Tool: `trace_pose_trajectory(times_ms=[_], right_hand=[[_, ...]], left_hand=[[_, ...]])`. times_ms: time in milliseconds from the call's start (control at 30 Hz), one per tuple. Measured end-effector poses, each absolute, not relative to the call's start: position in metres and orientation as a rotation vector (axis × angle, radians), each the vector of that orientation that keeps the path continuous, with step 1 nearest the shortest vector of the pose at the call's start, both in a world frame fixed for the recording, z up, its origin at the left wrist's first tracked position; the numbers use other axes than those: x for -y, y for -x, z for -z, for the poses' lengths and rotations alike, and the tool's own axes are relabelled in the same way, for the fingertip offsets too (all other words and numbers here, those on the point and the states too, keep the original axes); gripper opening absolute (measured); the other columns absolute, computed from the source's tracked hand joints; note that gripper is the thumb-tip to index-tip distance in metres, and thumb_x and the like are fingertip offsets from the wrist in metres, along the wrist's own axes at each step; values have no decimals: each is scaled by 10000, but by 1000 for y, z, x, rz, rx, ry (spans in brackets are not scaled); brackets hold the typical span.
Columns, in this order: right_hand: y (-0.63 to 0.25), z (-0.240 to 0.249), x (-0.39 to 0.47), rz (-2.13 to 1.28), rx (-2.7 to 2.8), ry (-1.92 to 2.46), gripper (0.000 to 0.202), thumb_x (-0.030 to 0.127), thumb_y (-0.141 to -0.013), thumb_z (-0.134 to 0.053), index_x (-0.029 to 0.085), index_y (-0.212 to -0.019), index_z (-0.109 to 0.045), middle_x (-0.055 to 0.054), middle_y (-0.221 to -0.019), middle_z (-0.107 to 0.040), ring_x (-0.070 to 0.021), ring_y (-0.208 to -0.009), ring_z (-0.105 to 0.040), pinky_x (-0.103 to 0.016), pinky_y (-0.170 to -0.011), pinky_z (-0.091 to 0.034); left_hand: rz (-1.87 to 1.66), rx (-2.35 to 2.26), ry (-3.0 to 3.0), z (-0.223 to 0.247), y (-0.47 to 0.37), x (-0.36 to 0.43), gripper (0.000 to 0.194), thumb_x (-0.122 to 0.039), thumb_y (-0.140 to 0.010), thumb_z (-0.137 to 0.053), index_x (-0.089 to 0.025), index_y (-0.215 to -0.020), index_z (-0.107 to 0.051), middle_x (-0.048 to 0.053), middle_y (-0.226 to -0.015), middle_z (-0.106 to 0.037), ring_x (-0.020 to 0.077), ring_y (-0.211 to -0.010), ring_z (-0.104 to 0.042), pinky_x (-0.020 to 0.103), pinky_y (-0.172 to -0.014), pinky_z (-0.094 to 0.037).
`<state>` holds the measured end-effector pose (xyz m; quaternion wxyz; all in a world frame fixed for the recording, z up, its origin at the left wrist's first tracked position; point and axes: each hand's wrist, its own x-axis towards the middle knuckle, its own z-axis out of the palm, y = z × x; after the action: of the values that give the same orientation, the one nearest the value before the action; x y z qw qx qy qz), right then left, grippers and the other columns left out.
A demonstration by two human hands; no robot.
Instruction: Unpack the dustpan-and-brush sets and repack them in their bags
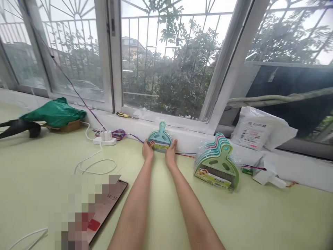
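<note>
A teal dustpan and brush set (161, 136) in clear wrap stands upright on the pale yellow-green table, against the white ledge below the window. My left hand (147, 150) grips its left lower edge, and my right hand (171, 154) grips the right lower edge. Both arms reach straight forward. To the right of my right hand stands a row of several wrapped dustpan sets (215, 166), the front one green, with teal and pink ones behind it. A yellow label runs across the lower front of each visible set.
A white power strip (104, 141) with cables lies left of my hands. A tablet-like device (111, 201), partly pixelated, lies nearer. Further left is a green cloth bundle (57, 113). A screwdriver (123, 115) and a white package (256, 128) rest along the ledge.
</note>
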<state>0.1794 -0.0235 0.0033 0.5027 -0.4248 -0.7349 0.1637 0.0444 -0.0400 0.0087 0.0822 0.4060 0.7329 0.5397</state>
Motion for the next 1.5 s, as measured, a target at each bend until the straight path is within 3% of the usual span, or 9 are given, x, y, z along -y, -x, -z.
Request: trace_pose_trajectory(times_ms=[167,300,433,633,800,967,1100,1267,1500], right_hand=[[-177,-3,24,-330,1720,1260,659,228,-907,-361,78,-1486,-84,-197,-1572,-15,-272,-1459,43,-579,-1141,-41],[-181,-10,31,-359,1692,1250,712,307,-914,-387,95,-1492,-30,-195,-1571,23,-311,-1453,39,-624,-1116,-70],[-191,-23,49,-297,1646,1225,751,379,-924,-356,54,-1484,25,-211,-1565,66,-300,-1454,41,-575,-1129,-125],[-212,-36,102,-173,1683,1090,510,272,-944,-217,193,-1446,-255,-94,-1556,-171,-185,-1447,-126,-454,-1147,-186],[-272,-32,139,-37,1350,1254,435,264,-926,-246,207,-1322,-416,-141,-1445,-360,-249,-1394,-254,-530,-1108,-182],[-387,-28,158,67,715,1600,442,378,-910,-309,160,-1280,-410,-249,-1338,-446,-329,-1321,-348,-548,-1026,-247],[-443,-23,167,-188,833,1812,286,430,-868,-436,215,-1024,-540,-135,-1084,-643,-300,-1051,-555,-470,-916,-332],[-459,-18,174,-68,1095,1837,186,380,-844,-480,212,-895,-542,-88,-976,-658,-258,-957,-561,-392,-849,-327],[-477,-9,203,-140,1358,1562,92,298,-847,-410,223,-825,-459,-6,-702,-536,-195,-661,-505,-290,-665,-331]], left_hand=[[-1630,-2244,-1229,-8,-42,31,459,-277,-861,-516,-194,-1309,-462,140,-1250,-593,283,-1161,-532,401,-942,-411],[-1619,-2281,-1255,-9,-44,36,517,-300,-869,-513,-130,-1347,-412,202,-1298,-533,316,-1228,-462,448,-982,-380],[-1746,-2379,-1279,-12,-52,45,656,-363,-866,-521,-49,-1396,-296,242,-1366,-440,334,-1300,-368,464,-1067,-295],[-1978,-2377,-1413,-22,-70,83,453,-246,-899,-393,-90,-1321,-345,214,-1356,-424,295,-1310,-335,490,-1094,-262],[-1756,-2253,-1721,-25,-85,119,363,-109,-835,-392,-115,-1190,-469,163,-1220,-518,270,-1206,-437,453,-1064,-324],[-1532,-2133,-1930,-20,-107,153,289,-72,-822,-379,-175,-996,-586,108,-1081,-569,244,-1109,-500,405,-988,-411],[-1277,-1990,-2149,-16,-132,184,293,-53,-814,-381,-206,-906,-614,90,-1061,-580,243,-1097,-511,371,-896,-465],[-1191,-1775,-2196,-16,-172,233,279,-37,-803,-411,-215,-809,-626,80,-1063,-586,227,-1114,-509,362,-934,-443],[-1508,-1548,-1689,-20,-220,266,279,-210,-830,-539,-199,-1107,-568,99,-1231,-533,217,-1197,-468,351,-960,-417]])
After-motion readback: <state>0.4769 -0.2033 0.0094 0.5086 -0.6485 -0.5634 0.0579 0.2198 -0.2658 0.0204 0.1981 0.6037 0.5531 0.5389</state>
